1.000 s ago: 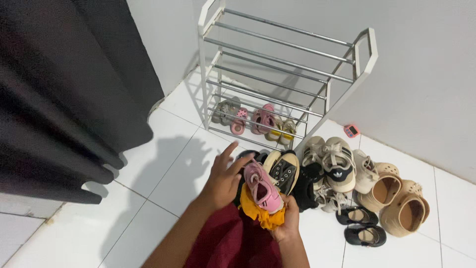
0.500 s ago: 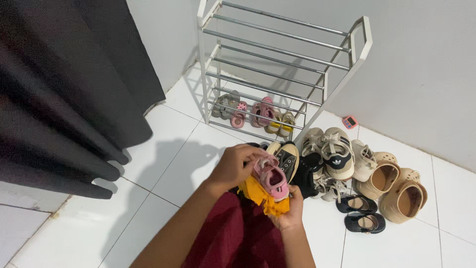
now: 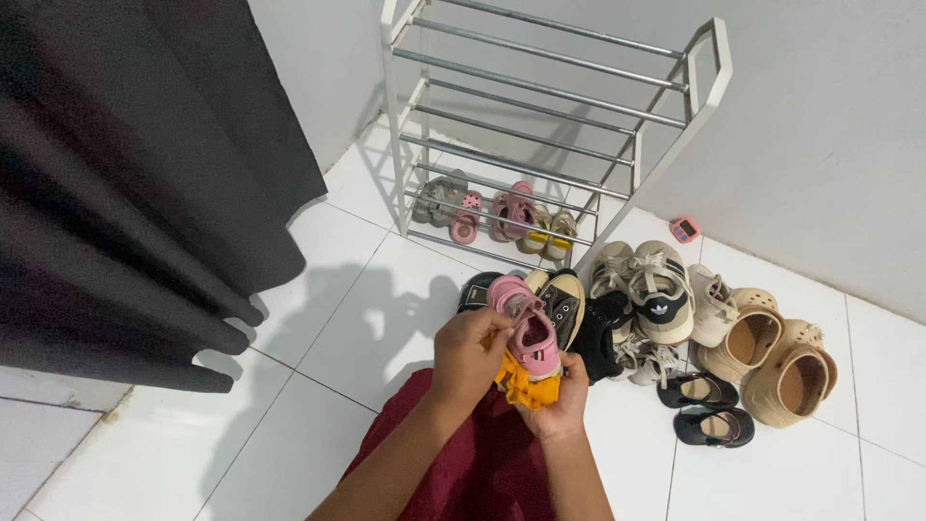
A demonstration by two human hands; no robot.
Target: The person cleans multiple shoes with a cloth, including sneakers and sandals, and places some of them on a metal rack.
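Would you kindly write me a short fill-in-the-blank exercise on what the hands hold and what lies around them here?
1. Both hands, the left hand and the right hand, hold a small ____ shoe.
2. Under that shoe is bunched a ____ cloth.
3. The metal shoe rack has small shoes only on its ____ shelf.
4. The pair of black flat shoes lies on the white ____.

Missing words: pink; yellow; lowest; floor

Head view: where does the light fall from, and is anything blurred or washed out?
Head view: sharp overall, with no washout; the hands' shadow falls left on the white floor tiles, so the light comes from the right; the shoe rack casts bar shadows on the wall; the pink shoe and yellow cloth read clearly.
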